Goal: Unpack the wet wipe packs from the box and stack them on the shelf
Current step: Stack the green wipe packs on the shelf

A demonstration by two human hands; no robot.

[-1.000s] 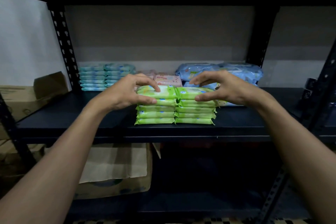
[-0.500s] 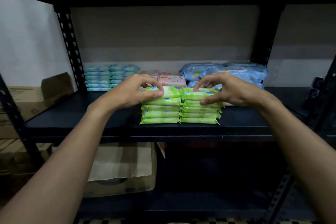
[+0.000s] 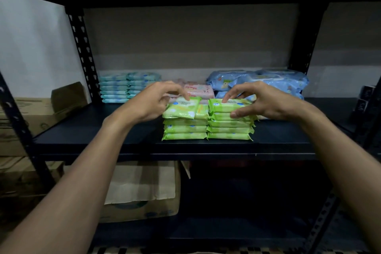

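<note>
Two stacks of green wet wipe packs stand side by side on the black shelf (image 3: pixel 92 132): the left stack (image 3: pixel 185 130) and the right stack (image 3: pixel 228 130). My left hand (image 3: pixel 150 102) grips the top green pack (image 3: pixel 182 108) of the left stack, which sits askew and tilted, overhanging to the left. My right hand (image 3: pixel 266 101) pinches the top packs of the right stack, fingertips on top and thumb against the front edge.
Behind the green stacks lie teal packs (image 3: pixel 117 88), a pink pack (image 3: pixel 199 90) and big blue packs (image 3: pixel 268 80). An open cardboard box (image 3: pixel 144 192) sits on the lower shelf. More cartons (image 3: pixel 26 113) stand at left beyond the perforated post (image 3: pixel 82 53).
The top pack of the left stack has shifted left and tilted in my left hand. My right hand stays on the right stack. The camera moved slightly closer.
</note>
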